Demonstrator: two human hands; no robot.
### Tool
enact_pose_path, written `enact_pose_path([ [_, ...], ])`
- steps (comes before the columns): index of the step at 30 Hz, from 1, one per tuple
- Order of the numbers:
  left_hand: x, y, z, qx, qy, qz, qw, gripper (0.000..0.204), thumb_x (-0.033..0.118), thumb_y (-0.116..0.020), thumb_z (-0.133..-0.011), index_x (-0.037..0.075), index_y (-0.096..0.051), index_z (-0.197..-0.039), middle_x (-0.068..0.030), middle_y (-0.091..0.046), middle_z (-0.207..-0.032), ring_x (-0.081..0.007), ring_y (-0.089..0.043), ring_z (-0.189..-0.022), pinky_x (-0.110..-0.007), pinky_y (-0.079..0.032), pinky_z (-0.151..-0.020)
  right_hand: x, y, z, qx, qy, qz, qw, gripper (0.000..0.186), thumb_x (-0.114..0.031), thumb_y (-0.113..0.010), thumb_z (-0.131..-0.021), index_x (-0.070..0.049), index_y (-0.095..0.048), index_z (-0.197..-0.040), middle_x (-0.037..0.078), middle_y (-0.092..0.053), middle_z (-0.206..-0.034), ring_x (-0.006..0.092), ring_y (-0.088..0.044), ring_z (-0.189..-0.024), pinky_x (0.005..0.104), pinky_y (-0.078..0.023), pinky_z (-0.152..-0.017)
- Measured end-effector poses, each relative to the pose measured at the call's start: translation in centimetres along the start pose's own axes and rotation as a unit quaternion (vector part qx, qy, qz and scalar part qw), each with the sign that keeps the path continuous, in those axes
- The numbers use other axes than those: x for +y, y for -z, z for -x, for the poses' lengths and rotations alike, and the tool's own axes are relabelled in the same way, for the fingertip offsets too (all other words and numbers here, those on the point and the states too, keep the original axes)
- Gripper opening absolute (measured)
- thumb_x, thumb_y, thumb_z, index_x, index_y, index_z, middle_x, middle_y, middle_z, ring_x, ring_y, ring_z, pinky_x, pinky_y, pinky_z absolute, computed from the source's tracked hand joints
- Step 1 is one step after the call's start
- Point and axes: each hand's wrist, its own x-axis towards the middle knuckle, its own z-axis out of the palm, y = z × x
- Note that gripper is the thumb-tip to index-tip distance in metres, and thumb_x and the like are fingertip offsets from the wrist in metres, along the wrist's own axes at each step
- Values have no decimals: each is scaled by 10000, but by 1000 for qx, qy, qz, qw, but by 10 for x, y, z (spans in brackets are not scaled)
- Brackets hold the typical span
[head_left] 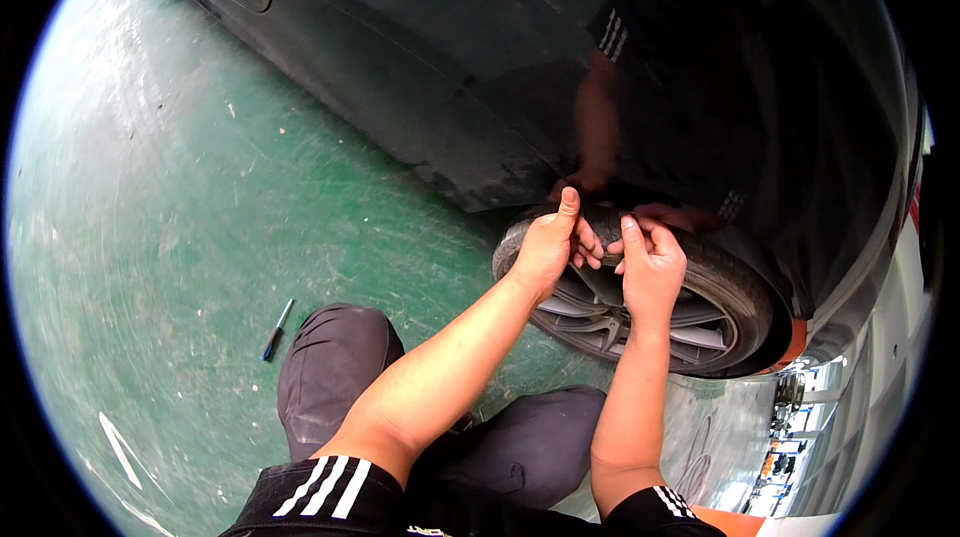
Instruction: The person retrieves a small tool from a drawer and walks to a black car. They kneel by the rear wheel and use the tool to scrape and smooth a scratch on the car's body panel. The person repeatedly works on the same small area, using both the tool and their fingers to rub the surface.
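Observation:
Both hands are in front of the upper part of a car wheel point(603, 320), just below the edge of the dark wheel arch. My left hand point(550, 245) has its thumb raised and its other fingers loosely bent and apart, with nothing visible in it. Close to its right, my right hand point(655, 265) has thumb and forefinger pinched together near the tyre point(752, 282). Whatever lies in that pinch, if anything, is too small to make out. The glossy black car body point(450, 47) mirrors my arms above the wheel.
A slim blue-and-silver pen-like tool point(277, 330) lies on the scuffed green floor point(190, 207), left of my bent knee point(335, 367). The car's side runs away to the upper left. Racks or shelving point(785, 427) stand at the far right.

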Motion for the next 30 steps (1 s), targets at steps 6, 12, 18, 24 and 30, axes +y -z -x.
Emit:
enact_pose_path([
  [6, -3, 1, -3, -1, 5, 7, 1000, 820, 852, -430, -900, 75, -587, -689, -98, -681, -713, -193, -671, -634, -283, -498, -631, -4, 0, 2, 5, -3, 12, 1000, 200, -137, -716, -989, 47, -720, -1068, 44, -707, -812, 73, -646, -664, 219, -463, -514],
  [12, -7, 4, -6, -3, 6, 24, 1000, 820, 856, -463, -877, 66, -570, -688, -110, -676, -707, -207, -674, -635, -293, -519, -638, 2, -1, 2, 3, 4, -15, 1000, 180, -118, -721, -982, 40, -727, -1069, 41, -707, -816, 68, -647, -669, 220, -472, -525],
  [18, -8, 3, -5, 0, 5, 31, 1000, 810, 853, -479, -865, 68, -560, -683, -111, -670, -702, -221, -681, -642, -303, -534, -650, 3, 0, 4, 10, 15, -21, 1000, 167, -116, -727, -977, 34, -734, -1051, 33, -701, -808, 67, -647, -672, 215, -475, -537],
  [24, -7, 3, -5, -7, -2, 32, 999, 803, 843, -480, -871, 66, -556, -683, -110, -660, -698, -229, -686, -651, -309, -544, -660, 8, -1, 4, 19, 32, -15, 999, 147, -106, -736, -968, 31, -740, -1020, 42, -698, -828, 73, -656, -679, 222, -490, -570],
  [30, -6, 2, -5, -9, -1, 36, 999, 804, 841, -483, -870, 61, -561, -691, -112, -663, -706, -232, -688, -651, -310, -551, -665, 8, -2, 4, 22, 45, -11, 999, 156, -101, -734, -969, 47, -733, -1020, 52, -699, -843, 82, -660, -680, 235, -522, -615],
])
